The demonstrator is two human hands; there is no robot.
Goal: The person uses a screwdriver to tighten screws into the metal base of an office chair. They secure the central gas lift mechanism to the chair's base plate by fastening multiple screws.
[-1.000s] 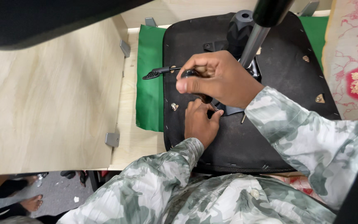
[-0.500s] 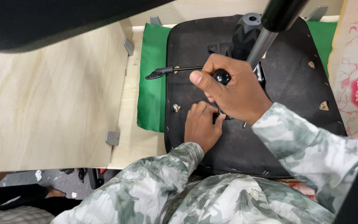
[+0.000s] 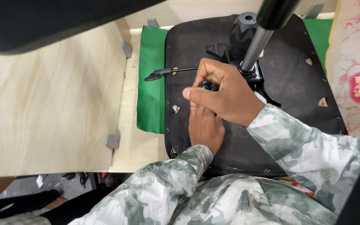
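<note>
Upturned chair seat (image 3: 288,83), black underside facing up, lies flat on a green cloth (image 3: 151,96) over a pale wooden bench (image 3: 134,150); the cloth likely cushions the upholstered face.

Metal mechanism plate (image 3: 230,52) sits at the seat's centre, with the gas-lift column (image 3: 257,41) rising out of it toward the camera. A thin lever with a paddle tip (image 3: 155,76) sticks out left past the seat edge.

Right hand (image 3: 226,98) is curled tight around a small black knob (image 3: 207,85), thumb on the near side, a turning hold by the look of it.

Left hand (image 3: 205,127) presses flat on the seat just below, fingers tucked under the right hand; probably steadying the seat. Whether it pinches anything, cannot tell.

2 metal brackets (image 3: 113,141) are fixed along the wooden panel's edge.
</note>
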